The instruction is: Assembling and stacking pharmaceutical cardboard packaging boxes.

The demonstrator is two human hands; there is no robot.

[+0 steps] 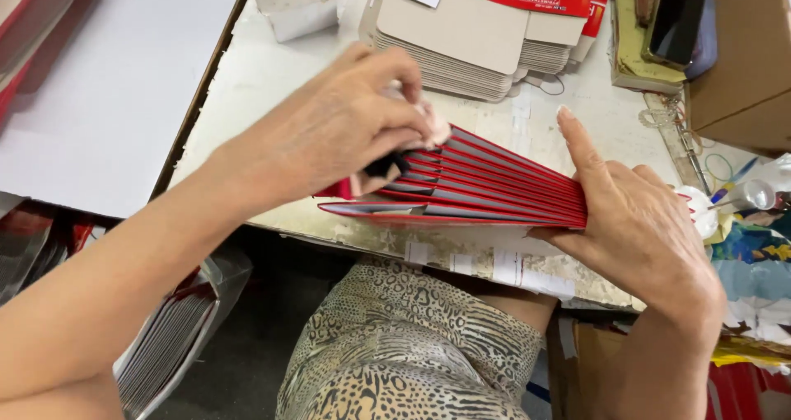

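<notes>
Flattened cartons: a fanned sheaf of red-and-grey flattened cartons lies at the near edge of a worn white worktable, spread like a hand of cards, edges overlapping.
Left hand: the left hand curls over the fan's left end, fingers bent and pressed down on the top sheets; a small pale-and-black object sits under the palm, too hidden to identify.
Right hand: the right hand clamps the fan's right end, where the sheets come together, forefinger stretched straight along the top edge, thumb out of sight beneath the sheets.
Behind the fan: a stack of grey carton blanks with red printed flaps rests farther back on the table, well apart from the hands.
Right side: a dark phone leans near a brown cardboard box; rubber bands and clutter lie below.
Left side: a large white sheet covers the neighbouring surface.
Foreground: the person's animal-print garment shows beneath the table edge.
</notes>
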